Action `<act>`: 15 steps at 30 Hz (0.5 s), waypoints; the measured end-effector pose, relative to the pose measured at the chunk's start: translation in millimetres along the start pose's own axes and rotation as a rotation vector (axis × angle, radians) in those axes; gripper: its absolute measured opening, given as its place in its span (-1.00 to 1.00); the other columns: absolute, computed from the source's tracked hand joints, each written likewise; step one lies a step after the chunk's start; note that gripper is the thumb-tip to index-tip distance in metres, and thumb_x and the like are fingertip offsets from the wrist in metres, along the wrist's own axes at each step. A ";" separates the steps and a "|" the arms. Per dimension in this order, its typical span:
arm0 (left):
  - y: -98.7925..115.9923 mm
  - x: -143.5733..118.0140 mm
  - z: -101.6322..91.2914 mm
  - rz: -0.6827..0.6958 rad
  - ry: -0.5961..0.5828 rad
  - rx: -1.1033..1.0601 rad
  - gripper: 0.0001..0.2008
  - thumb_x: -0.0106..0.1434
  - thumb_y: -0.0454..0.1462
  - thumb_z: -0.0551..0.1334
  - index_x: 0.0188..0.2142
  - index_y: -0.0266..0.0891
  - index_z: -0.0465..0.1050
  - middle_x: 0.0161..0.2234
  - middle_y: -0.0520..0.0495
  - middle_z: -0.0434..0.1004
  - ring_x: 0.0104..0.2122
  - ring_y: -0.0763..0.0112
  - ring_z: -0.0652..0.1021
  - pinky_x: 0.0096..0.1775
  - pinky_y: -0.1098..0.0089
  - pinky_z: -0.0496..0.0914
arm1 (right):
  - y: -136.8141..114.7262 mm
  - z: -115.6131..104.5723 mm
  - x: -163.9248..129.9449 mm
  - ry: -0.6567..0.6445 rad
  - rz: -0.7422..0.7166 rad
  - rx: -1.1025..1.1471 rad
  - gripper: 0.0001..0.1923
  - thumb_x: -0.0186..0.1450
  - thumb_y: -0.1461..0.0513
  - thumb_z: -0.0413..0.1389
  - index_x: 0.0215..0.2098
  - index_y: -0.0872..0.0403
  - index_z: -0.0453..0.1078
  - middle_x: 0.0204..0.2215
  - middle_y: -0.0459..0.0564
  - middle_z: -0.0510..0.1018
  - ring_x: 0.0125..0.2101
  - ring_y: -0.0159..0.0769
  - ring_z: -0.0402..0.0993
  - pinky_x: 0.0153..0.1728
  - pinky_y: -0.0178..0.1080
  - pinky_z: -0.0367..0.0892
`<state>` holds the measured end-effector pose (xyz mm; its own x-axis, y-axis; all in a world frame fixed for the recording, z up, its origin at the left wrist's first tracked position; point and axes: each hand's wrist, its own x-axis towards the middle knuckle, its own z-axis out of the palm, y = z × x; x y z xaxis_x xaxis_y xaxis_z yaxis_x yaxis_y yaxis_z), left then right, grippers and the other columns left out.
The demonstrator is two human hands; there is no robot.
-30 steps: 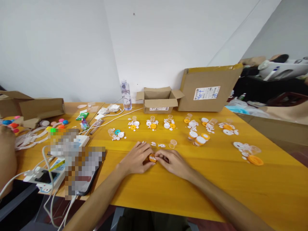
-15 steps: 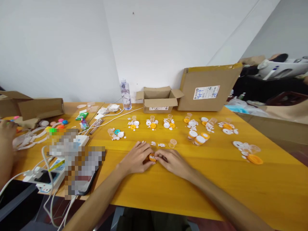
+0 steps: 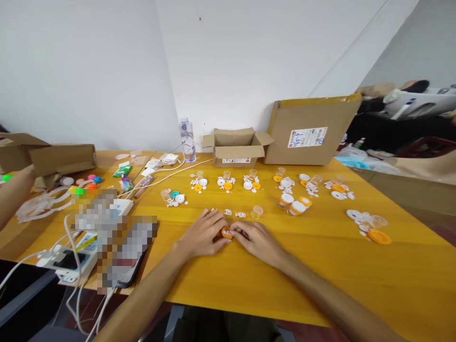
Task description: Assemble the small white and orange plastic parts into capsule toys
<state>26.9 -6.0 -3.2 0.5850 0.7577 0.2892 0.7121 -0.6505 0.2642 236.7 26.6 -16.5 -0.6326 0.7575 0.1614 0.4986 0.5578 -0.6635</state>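
My left hand (image 3: 204,233) and my right hand (image 3: 257,240) meet on the yellow table (image 3: 320,270), fingertips pinched together around a small orange round cap (image 3: 226,232). Both hands rest on the tabletop. Just beyond my fingers lie small white gear-like pieces (image 3: 228,212) and a tiny clear cup (image 3: 256,212). Farther back, several little groups of white and orange plastic parts (image 3: 226,183) are laid out in a row.
Two small orange-lidded jars (image 3: 295,205) stand right of centre. An open cardboard box (image 3: 235,147), a larger box (image 3: 309,133) and a water bottle (image 3: 187,140) line the wall. Cables and a power strip (image 3: 64,260) crowd the left. Another person's arm (image 3: 12,194) is at far left.
My hands stay in place on the orange cap. The other person's arm at far left has lifted and drawn back toward the cardboard box.
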 end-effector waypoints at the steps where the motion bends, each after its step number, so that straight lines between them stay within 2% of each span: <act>1: 0.0 0.0 0.0 0.001 -0.001 -0.002 -0.85 0.38 -0.15 0.15 -0.19 -0.18 0.36 -0.20 -0.09 0.50 -0.17 0.22 0.46 -0.06 0.21 0.24 | -0.2 0.3 -0.2 0.002 0.001 -0.011 -0.77 0.40 0.17 0.00 -0.26 -0.02 0.50 -0.46 -0.09 0.60 -0.48 -0.32 0.46 -0.35 -0.31 0.29; 7: 0.6 -0.2 -0.3 -0.004 -0.002 -0.004 -0.86 0.38 -0.16 0.15 -0.18 -0.17 0.36 -0.20 -0.09 0.50 -0.16 0.22 0.46 -0.06 0.21 0.25 | -1.5 0.1 -0.3 0.018 -0.013 -0.013 -0.77 0.40 0.18 -0.01 -0.27 -0.01 0.49 -0.47 -0.09 0.60 -0.52 -0.34 0.42 -0.38 -0.31 0.28; 15: 0.9 0.0 -0.1 0.003 0.004 -0.005 -0.87 0.37 -0.16 0.16 -0.20 -0.17 0.35 -0.21 -0.09 0.49 -0.18 0.24 0.46 -0.08 0.23 0.25 | -3.9 -10.3 5.7 -0.078 -0.050 0.023 -0.85 0.34 0.26 0.07 -0.28 0.01 0.49 -0.47 -0.10 0.59 -0.49 -0.35 0.43 -0.38 -0.32 0.27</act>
<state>27.5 -6.6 -2.8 0.5856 0.7556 0.2937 0.7085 -0.6531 0.2676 237.3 32.2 -5.5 -0.7011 0.6997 0.1375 0.4521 0.5852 -0.6732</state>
